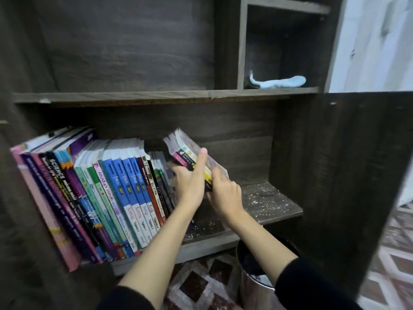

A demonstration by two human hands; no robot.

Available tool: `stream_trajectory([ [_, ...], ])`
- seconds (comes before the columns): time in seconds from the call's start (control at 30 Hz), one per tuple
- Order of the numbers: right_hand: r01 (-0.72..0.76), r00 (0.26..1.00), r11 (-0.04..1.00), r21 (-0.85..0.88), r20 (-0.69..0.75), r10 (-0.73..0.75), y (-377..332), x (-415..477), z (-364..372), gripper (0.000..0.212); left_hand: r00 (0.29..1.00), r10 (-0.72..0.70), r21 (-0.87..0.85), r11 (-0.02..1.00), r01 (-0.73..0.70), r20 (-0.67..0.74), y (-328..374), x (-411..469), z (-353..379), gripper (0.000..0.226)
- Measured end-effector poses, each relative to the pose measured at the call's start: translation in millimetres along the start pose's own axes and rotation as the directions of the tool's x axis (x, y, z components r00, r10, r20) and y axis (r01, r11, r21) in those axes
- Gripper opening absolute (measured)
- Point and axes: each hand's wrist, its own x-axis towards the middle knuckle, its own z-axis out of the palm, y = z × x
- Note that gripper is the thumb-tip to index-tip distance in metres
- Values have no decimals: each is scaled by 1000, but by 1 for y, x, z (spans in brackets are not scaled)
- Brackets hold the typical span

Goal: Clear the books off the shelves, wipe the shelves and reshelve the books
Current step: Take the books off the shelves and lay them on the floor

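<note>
Hands: left hand (pixel 190 182) grips tilted book (pixel 188 153), thumb straight along its spine, fingers tucked behind | right hand (pixel 225 193) clasps same book's lower right edge, fingers curled | book sits at right end of book row (pixel 100 193) on lower shelf (pixel 268 202), top angled toward row | blue cloth (pixel 277 82) lies in upper-right cubby (pixel 242 52).
</note>
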Motion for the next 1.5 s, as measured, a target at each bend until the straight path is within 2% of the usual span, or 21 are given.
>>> stream_trajectory([
  [0.1, 31, 999, 998, -51, -29, -32, 0, -4, -18, 84, 997, -14, -113, 994, 6, -77, 14, -4, 4, 72],
  [0.3, 65, 997, 997, -51, -28, -67, -3, -15, -33, 78, 992, -7, -149, 989, -12, -127, 21, -14, 0, 55],
  [0.37, 165, 986, 986, -24, 35, -165, 1, -17, -42, 70, 993, -29, -177, 984, 8, -114, 20, -14, -7, 52],
  [0.47, 167, 927, 961, 220, 296, -228, 16, -20, -60, 72, 992, -57, -191, 981, 35, -110, 11, -6, -23, 47],
  [0.53, 103, 880, 946, 306, 416, -230, 30, -18, -69, 69, 997, -39, -172, 985, 26, -74, 7, -3, -36, 40],
  [0.67, -53, 877, 921, 385, 460, -142, 56, -8, -63, 95, 999, 4, -143, 990, 3, 54, -3, -7, -55, 39],
  [0.77, -279, 854, 828, 486, 521, -18, 65, -11, -51, 119, 981, -50, -184, 979, 85, 190, -12, -11, -68, 55],
  [0.87, -466, 758, 684, 562, 652, -20, 68, -24, -39, 134, 951, -87, -126, 984, 130, 298, -16, -15, -80, 84],
  [0.9, -505, 735, 619, 601, 676, -56, 68, -30, -35, 132, 934, -94, -96, 986, 135, 346, -19, -15, -83, 82],
  [0.97, -576, 698, 472, 667, 702, -141, 63, -46, -32, 109, 894, -86, -44, 992, 117, 441, -28, -20, -91, 59],
  [1.03, -630, 641, 395, 668, 735, -221, 53, -64, -27, 84, 849, -96, -13, 993, 120, 519, -39, -25, -99, 60],
  [1.1, -679, 600, 344, 649, 760, -249, 43, -85, -16, 67, 801, -115, 4, 990, 139, 588, -52, -31, -108, 68],
  [1.3, -785, 563, 239, 572, 819, -111, 19, -138, 16, 46, 681, -314, 196, 949, 247, 662, -107, -37, -139, 76],
  [1.4, -815, 537, 216, 538, 841, -70, 3, -159, 37, 53, 653, -413, 318, 910, 266, 635, -142, -36, -156, 79],
  [1.5, -859, 475, 201, 471, 880, -31, -6, -177, 61, 60, 624, -478, 363, 878, 313, 618, -178, -32, -165, 85],
])
